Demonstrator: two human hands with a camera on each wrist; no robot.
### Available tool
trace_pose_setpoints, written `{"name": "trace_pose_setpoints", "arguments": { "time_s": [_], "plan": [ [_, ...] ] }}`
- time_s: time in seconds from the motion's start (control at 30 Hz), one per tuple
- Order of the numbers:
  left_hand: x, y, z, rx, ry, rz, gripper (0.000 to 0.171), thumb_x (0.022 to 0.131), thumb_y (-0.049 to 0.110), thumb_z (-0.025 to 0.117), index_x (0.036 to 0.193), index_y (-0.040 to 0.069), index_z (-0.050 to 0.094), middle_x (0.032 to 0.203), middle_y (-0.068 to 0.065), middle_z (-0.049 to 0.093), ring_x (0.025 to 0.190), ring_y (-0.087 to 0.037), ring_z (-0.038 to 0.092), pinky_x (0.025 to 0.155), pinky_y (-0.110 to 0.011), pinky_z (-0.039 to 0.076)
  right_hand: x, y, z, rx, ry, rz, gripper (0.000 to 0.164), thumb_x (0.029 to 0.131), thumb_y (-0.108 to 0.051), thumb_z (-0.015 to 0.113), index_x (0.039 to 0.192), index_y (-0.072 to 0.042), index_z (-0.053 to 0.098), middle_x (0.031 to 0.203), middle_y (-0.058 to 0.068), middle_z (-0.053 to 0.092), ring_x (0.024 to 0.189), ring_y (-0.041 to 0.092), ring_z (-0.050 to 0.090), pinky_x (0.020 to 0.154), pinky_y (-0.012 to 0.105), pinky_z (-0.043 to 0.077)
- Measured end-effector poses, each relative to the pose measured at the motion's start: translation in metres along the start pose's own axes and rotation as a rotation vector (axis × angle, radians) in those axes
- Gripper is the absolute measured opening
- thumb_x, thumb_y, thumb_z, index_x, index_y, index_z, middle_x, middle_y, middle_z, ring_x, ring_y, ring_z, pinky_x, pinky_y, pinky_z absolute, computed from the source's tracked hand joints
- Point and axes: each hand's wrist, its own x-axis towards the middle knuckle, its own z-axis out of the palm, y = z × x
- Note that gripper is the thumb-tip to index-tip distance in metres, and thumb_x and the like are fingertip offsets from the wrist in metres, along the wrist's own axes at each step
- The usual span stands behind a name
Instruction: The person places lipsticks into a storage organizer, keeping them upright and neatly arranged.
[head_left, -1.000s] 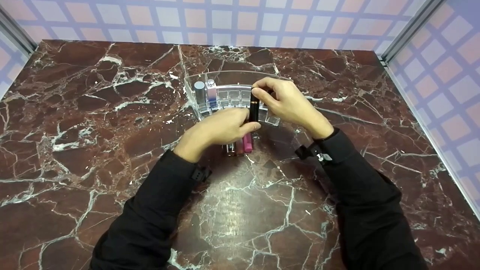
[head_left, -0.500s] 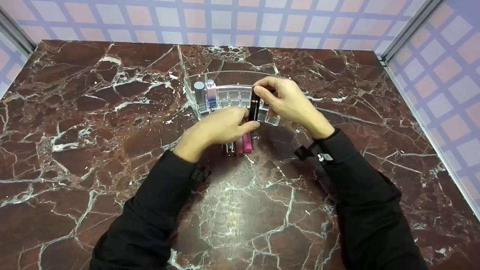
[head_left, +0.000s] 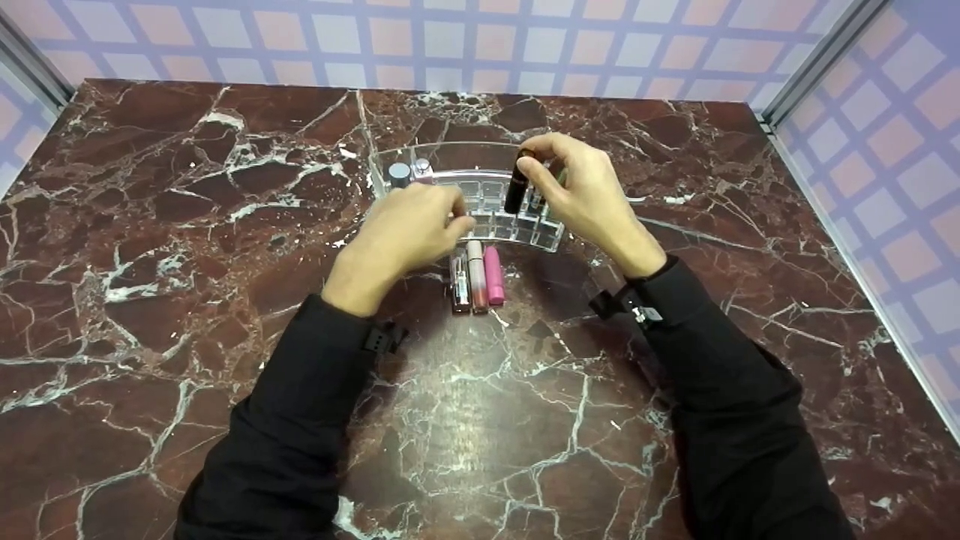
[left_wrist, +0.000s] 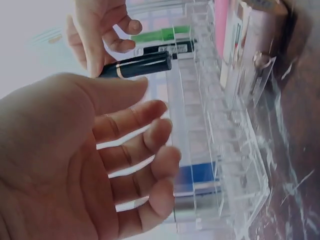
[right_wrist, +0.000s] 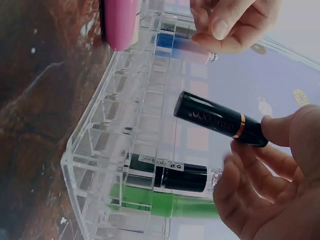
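Observation:
My right hand (head_left: 585,196) pinches one end of a black lipstick tube (head_left: 516,191) with a gold ring, between thumb and fingers. The tube hangs tilted above a clear curved organizer (head_left: 504,227) with small compartments. In the right wrist view the lipstick tube (right_wrist: 212,117) is apart from the compartments, its far end pointing toward them. My left hand (head_left: 401,229) hovers over the organizer's left front with fingers loosely bent. Nothing lies between those fingers in the left wrist view, where the palm (left_wrist: 60,150) shows.
Before the organizer lie a pink tube (head_left: 493,274), a pinkish clear-topped tube (head_left: 477,277) and a silvery dark-ended one (head_left: 460,285). The left compartments hold a grey-capped tube (head_left: 399,175) and a pink-blue one (right_wrist: 185,49); the right ones hold a labelled black tube (right_wrist: 172,174) and a green one (right_wrist: 162,201).
My left hand has let go of the black lipstick tube's lower end and moved left and back. The right hand has raised the tube slightly over the organizer. The tubes in front are uncovered.

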Motion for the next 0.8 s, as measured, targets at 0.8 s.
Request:
{"name": "trace_pose_setpoints", "arguments": {
  "time_s": [0.8],
  "plan": [
    [0.0,-0.022,-0.006,0.198,-0.129,-0.365,0.054,0.108,0.047,0.041,0.115,0.001,0.067,0.111,-0.022,0.066,0.084,-0.031,0.062,0.068,-0.039,0.051,0.003,0.013,0.001,-0.145,0.028,-0.004,0.035,0.099,-0.032,0.067,0.126,-0.011,0.07,0.121,-0.001,0.071,0.107,0.023,0.047,0.098,0.04,0.034]
  ]
}}
